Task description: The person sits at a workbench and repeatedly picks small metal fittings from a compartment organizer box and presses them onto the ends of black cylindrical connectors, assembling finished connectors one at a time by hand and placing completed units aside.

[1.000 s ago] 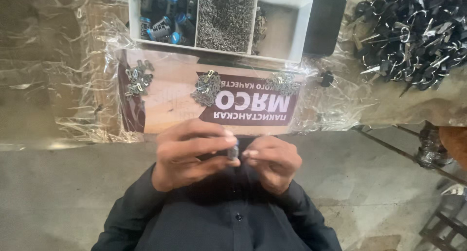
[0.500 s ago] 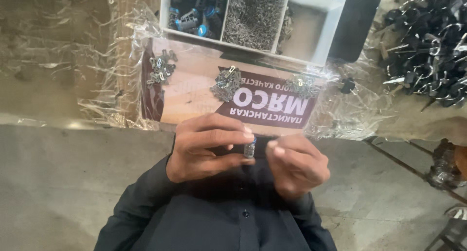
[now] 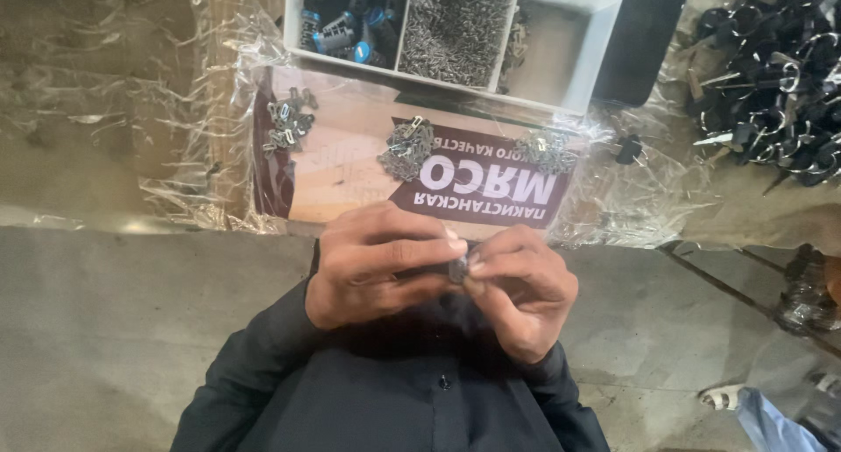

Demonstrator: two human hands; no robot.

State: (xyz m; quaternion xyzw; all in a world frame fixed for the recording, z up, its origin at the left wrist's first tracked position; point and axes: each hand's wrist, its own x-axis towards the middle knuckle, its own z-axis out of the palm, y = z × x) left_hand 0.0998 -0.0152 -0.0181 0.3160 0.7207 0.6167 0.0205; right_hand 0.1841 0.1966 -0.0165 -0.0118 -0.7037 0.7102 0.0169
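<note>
Two hands meet close to the person's chest, over the dark shirt (image 3: 420, 399). The left hand (image 3: 372, 268) is curled, thumb and forefinger pinching a small dark metal part (image 3: 457, 270); the right hand (image 3: 521, 290) is also curled, its fingertips pressed on the same part from the other side. The part sits right between the two sets of fingertips, mostly hidden, so its shape cannot be told.

Beyond the hands, on the surface (image 3: 105, 154), lies one printed board (image 3: 350, 163) under crinkled clear plastic wrap (image 3: 175, 110). Three small heaps of metal pieces rest on it: one at its left (image 3: 287, 123), one in the middle (image 3: 407, 150), one at its right (image 3: 545, 150). One lone black piece (image 3: 627, 148) lies just past the right heap.

Behind the board stands one white compartment tray (image 3: 578, 75). Three compartments show: the left holds black-and-blue cylinders (image 3: 350, 23), the middle a mass of fine grey pins (image 3: 455, 23), the right looks nearly bare. A large pile of black metal clips (image 3: 775, 67) lies well apart at the far right.

The near edge of the surface runs just beyond the knuckles; below it is grey floor (image 3: 114, 329), open on both sides of the arms. A shoe (image 3: 727, 398) shows at the lower right.
</note>
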